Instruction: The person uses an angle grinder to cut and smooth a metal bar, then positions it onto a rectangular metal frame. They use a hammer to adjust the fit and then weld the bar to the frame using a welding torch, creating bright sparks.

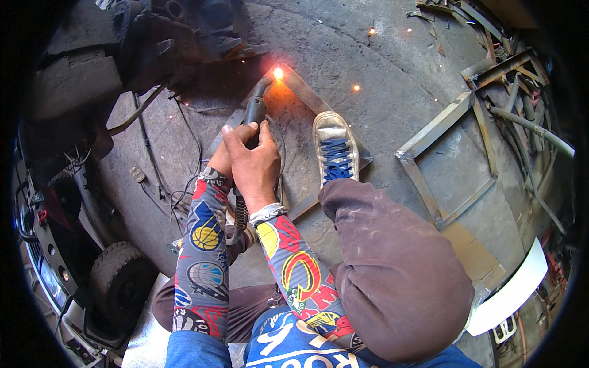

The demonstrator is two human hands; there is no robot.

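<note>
Both my hands are wrapped around a black MIG welding torch (255,110), its bent neck pointing up and away from me. My left hand (223,159) grips it from the left side, partly covered by my right hand (254,165), which closes over the handle. At the torch's tip a bright orange arc glows on the corner of a flat metal frame (305,92) lying on the floor. My shoe (336,147) with blue laces rests on that frame's right side. The torch cable (240,211) hangs down beside my right wrist.
Glowing sparks (356,88) lie scattered on the concrete. Another welded metal frame (432,129) is at the right, near a pile of scrap metal (515,80). Dark, greasy machinery (92,80) stands at the upper left. A tire (123,276) and loose cables (146,132) are at the left.
</note>
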